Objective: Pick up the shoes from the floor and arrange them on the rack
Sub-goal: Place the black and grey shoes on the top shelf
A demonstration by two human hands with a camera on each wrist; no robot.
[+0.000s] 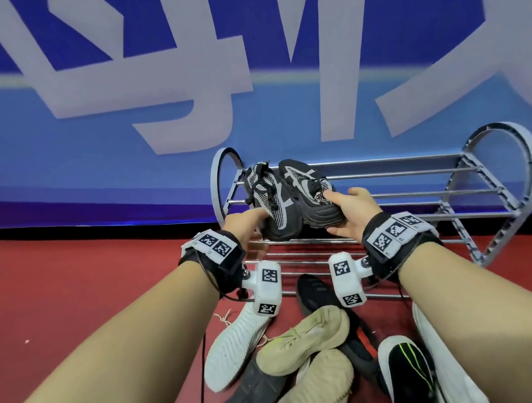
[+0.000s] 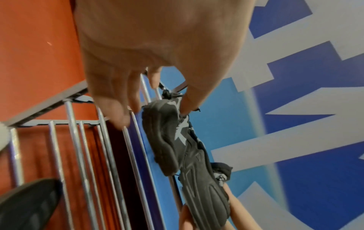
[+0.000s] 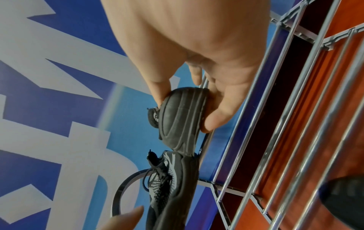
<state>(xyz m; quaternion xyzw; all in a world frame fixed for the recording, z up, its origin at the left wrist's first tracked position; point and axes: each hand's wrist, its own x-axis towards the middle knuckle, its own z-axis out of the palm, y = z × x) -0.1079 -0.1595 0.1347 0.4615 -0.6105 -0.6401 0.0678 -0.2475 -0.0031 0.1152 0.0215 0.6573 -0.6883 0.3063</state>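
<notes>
A pair of black-and-grey mesh sneakers lies at the left end of the top tier of the grey metal rack (image 1: 414,172). My right hand (image 1: 353,207) grips the heel of the right sneaker (image 1: 308,192), thumb on the upper and fingers under the sole (image 3: 181,118). My left hand (image 1: 244,225) is at the heel of the left sneaker (image 1: 273,208). Its thumb touches the collar (image 2: 163,137), and its fingers (image 2: 120,115) stretch out beside the sole over the rack bars.
Several loose shoes lie on the red floor before the rack: a white one (image 1: 234,345) sole up, beige ones (image 1: 302,340), a black one (image 1: 318,292), and a black one with green stripes (image 1: 405,364). A blue banner wall stands behind the rack. The rack's right side holds nothing.
</notes>
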